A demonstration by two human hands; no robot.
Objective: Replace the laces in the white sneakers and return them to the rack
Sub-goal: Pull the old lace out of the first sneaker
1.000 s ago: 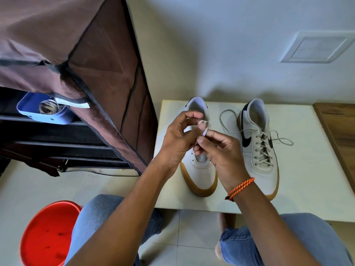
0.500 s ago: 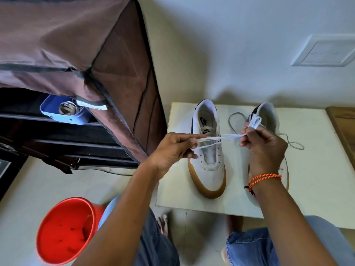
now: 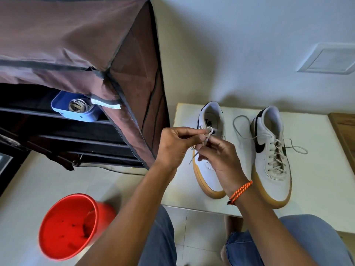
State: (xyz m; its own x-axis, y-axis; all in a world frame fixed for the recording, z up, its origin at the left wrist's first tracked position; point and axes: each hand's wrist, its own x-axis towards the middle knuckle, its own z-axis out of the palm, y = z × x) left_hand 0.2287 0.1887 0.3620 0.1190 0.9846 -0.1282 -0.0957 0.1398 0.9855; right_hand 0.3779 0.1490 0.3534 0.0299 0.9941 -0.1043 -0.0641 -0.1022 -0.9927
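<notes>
Two white sneakers with gum soles stand side by side on a low white table (image 3: pixel 315 189). The left sneaker (image 3: pixel 210 181) shows no lace in its eyelets. The right sneaker (image 3: pixel 272 158) is laced, its loose ends lying beside it. Above the left sneaker, my left hand (image 3: pixel 176 144) and my right hand (image 3: pixel 221 156) meet and both pinch a loose white lace (image 3: pixel 208 131), which is looped between the fingers. One end of it hangs down below my left hand.
A brown fabric-covered shoe rack (image 3: pixel 80 54) stands open at left, with dark shelves and a blue container (image 3: pixel 76 110) on one. A red bucket (image 3: pixel 69 225) sits on the tiled floor by my left knee. A wooden surface (image 3: pixel 343 131) borders the table at right.
My hands had drawn the lace out taut between them half a second ago. They have come back together over the left sneaker, gathering the lace into a loop.
</notes>
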